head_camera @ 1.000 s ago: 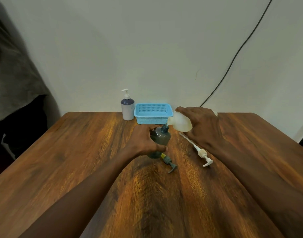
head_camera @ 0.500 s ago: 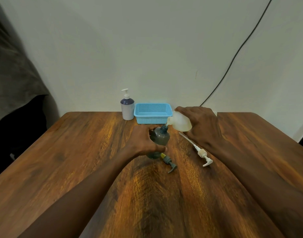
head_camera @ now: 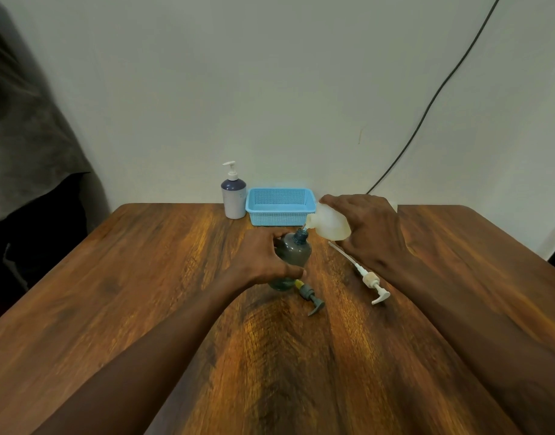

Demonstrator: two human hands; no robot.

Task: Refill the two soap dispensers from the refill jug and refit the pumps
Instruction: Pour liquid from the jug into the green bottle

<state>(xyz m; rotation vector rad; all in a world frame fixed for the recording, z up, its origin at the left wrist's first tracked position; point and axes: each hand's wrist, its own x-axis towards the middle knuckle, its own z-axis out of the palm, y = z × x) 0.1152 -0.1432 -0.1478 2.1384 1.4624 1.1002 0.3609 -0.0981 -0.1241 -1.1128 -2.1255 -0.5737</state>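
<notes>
My left hand grips a grey translucent dispenser bottle that stands upright on the wooden table, its neck open. My right hand holds a pale translucent refill jug tipped to the left, its spout right over the grey bottle's neck. A grey pump lies flat just in front of the bottle. A white pump with a long tube lies under my right wrist. Much of the jug is hidden behind my right hand.
A white dispenser bottle with a dark top and fitted pump stands at the table's far edge by the wall. A light blue mesh basket sits right of it. A black cable runs down the wall. Dark cloth hangs at left.
</notes>
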